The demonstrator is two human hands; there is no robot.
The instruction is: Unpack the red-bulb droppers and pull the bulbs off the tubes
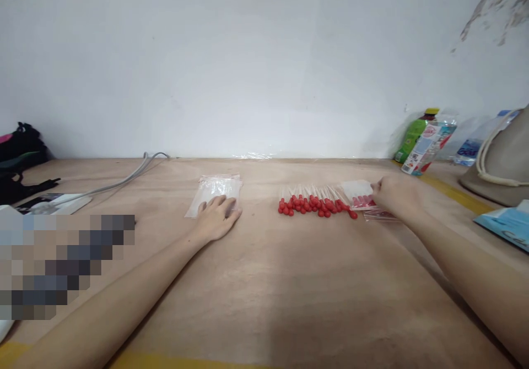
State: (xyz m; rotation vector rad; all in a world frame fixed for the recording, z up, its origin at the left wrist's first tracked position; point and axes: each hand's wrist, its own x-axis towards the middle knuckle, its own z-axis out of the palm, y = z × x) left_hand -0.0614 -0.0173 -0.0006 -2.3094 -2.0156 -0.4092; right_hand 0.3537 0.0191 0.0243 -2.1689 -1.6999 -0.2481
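My left hand (pixel 217 221) lies with its fingers spread on a pile of clear plastic zip bags (pixel 215 185), left of the middle of the table. Several thin, pale sticks with red knobbed ends (pixel 314 204) lie in a row to its right, red ends toward me. At the right end of that row, my right hand (pixel 394 194) is closed on the edge of a small clear zip bag (pixel 356 189) with red pieces showing inside. Beneath it, partly covered, is another filled bag (pixel 378 215). The right fingertips are partly hidden behind the hand.
A wooden tabletop (pixel 239 292) runs back to a white wall. A green bottle (pixel 413 137), a carton (pixel 428 147), a water bottle (pixel 471 146), a beige bag (pixel 506 159) and a blue packet (pixel 506 223) stand or lie at right. A grey cable (pixel 124 180) and black cloth (pixel 22 154) are at left.
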